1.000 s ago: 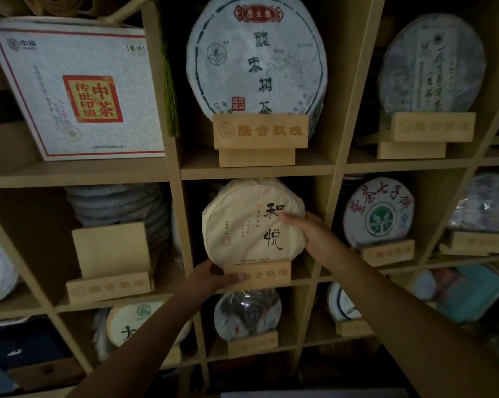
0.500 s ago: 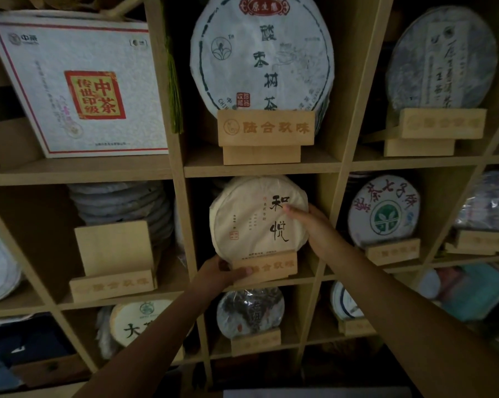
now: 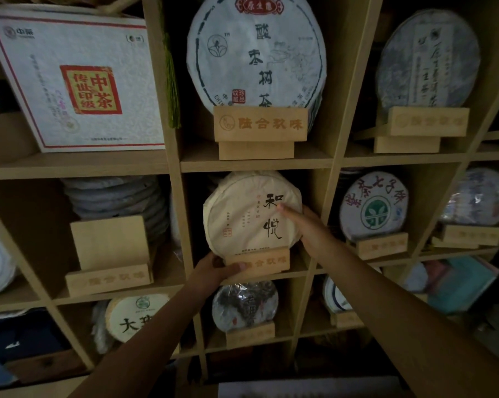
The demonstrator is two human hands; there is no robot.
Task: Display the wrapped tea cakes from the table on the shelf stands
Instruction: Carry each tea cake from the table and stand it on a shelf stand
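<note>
A cream-wrapped tea cake (image 3: pixel 242 214) with black brush characters stands upright in a wooden stand (image 3: pixel 265 261) in the middle cubby of the shelf. My left hand (image 3: pixel 214 271) grips the left end of that stand, thumb across its front. My right hand (image 3: pixel 308 225) holds the cake's right edge, thumb lying on its face. An empty wooden stand (image 3: pixel 110 254) sits in the cubby to the left, in front of a stack of wrapped cakes (image 3: pixel 113 196).
Other cubbies hold cakes on stands: a large white one (image 3: pixel 257 53) above, a grey one (image 3: pixel 428 58) upper right, a green-logo one (image 3: pixel 373 205) to the right, a dark one (image 3: pixel 244 305) below. A white box (image 3: pixel 76 81) fills the upper left cubby.
The cake and stand have slid deeper into the cubby, both hands moving with them. My right thumb has shifted further onto the cake's face.
</note>
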